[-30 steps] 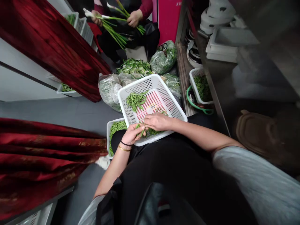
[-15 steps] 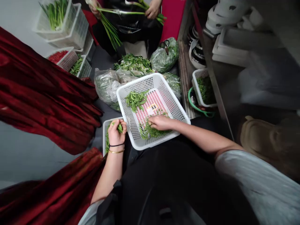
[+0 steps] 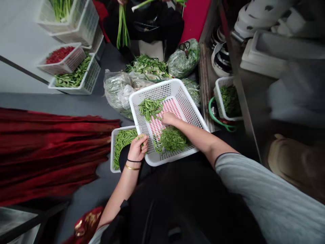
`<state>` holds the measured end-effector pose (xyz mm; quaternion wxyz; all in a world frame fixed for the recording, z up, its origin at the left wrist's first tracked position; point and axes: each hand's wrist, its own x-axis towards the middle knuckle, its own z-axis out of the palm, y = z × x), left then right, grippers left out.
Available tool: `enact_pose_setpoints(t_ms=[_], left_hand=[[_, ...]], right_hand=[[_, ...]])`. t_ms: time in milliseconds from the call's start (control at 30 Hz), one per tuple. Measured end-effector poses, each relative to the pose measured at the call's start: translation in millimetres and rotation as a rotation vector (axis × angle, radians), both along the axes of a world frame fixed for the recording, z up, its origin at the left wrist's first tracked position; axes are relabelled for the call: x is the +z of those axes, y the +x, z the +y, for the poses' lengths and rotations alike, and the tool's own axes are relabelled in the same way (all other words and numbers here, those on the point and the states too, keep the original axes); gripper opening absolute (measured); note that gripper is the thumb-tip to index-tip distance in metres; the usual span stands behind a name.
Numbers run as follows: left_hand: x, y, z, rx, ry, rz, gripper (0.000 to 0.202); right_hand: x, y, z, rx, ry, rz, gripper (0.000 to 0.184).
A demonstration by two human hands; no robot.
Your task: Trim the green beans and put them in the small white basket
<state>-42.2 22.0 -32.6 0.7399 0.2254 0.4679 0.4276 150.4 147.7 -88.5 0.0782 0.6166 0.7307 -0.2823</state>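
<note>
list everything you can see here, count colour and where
big basket: 1, white, on the lap
pods: a pile, green, back of big basket
trimmings: a pile, green, front of big basket
small basket: 1, white, left of the lap, holds more pods
bags: 3, clear, full of greens, behind big basket
scissors: 1, dark, on the far bag
side baskets: at least 3, white, far left, with chillies, beans, stalks
cloth: 1, red, left
left hand: 1, at big basket's near rim
right hand: 1, in big basket, by the pods
</note>
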Motion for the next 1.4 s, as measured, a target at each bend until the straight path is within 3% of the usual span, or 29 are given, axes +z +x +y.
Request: enact_pose_setpoints(t_ms=[167, 333, 367, 433, 533, 600, 667, 767, 833, 900, 967, 1067, 1133, 1200, 1267, 1333, 1400], left_hand=[[-7.8, 28, -3, -0.042, -0.017, 0.168, 0.036], [-7.8, 45, -11, -0.068, 0.047, 0.133, 0.037], [-6.2, 45, -14, -0.111, 0.064, 0.108, 0.036], [-2.0, 44, -19, -0.22, 0.084, 0.058, 0.033], [4.7, 41, -27, -0.306, 0.11, -0.005, 0.029], [8.2, 38, -30, -0.329, 0.13, -0.046, 0.026], [10.5, 35, -32, -0.37, 0.125, -0.085, 0.025], [11.1, 31, -33, -0.42, 0.088, -0.116, 0.024], [9.7, 29, -32, -0.431, 0.074, -0.128, 0.023], [7.9, 28, -31, -0.447, 0.069, -0.136, 0.023], [7.5, 29, -29, -0.471, 0.071, -0.126, 0.024], [12.7, 31, -28, -0.529, 0.116, 0.025, 0.029], [20.4, 31, -28, -0.544, 0.266, 0.256, 0.028], [28.9, 31, -31, -0.517, 0.484, 0.479, 0.025], [34.8, 32, -34, -0.433, 0.64, 0.584, 0.025], [35.7, 31, -34, -0.249, 0.677, 0.59, 0.024], [31.9, 26, -29, 0.045, 0.634, 0.525, 0.022]], right_hand=[[36.5, 27, -57, 0.084, 0.057, 0.168, 0.031], [67.6, 33, -115, 0.368, 0.255, 0.533, 0.025], [71.9, 33, -121, 0.403, 0.231, 0.598, 0.025], [78.1, 35, -128, 0.413, 0.031, 0.768, 0.028], [79.4, 35, -131, 0.322, -0.402, 1.009, 0.031], [75.3, 38, -128, 0.191, -0.508, 1.122, 0.033], [70.2, 46, -121, -0.011, -0.418, 1.218, 0.037], [69.8, 68, -107, -0.329, -0.118, 1.269, 0.04], [77.0, 78, -104, -0.363, 0.123, 1.157, 0.039], [87.6, 79, -109, -0.173, 0.369, 0.938, 0.035], [96.8, 68, -119, 0.168, 0.523, 0.685, 0.03], [101.6, 45, -128, 0.571, 0.477, 0.371, 0.02], [100.0, 35, -127, 0.667, 0.387, 0.307, 0.019], [97.5, 28, -123, 0.649, 0.313, 0.431, 0.019], [95.2, 24, -119, 0.508, 0.201, 0.697, 0.023], [91.4, 23, -117, 0.277, 0.041, 0.951, 0.025], [83.8, 28, -112, 0.11, -0.117, 1.062, 0.027]])
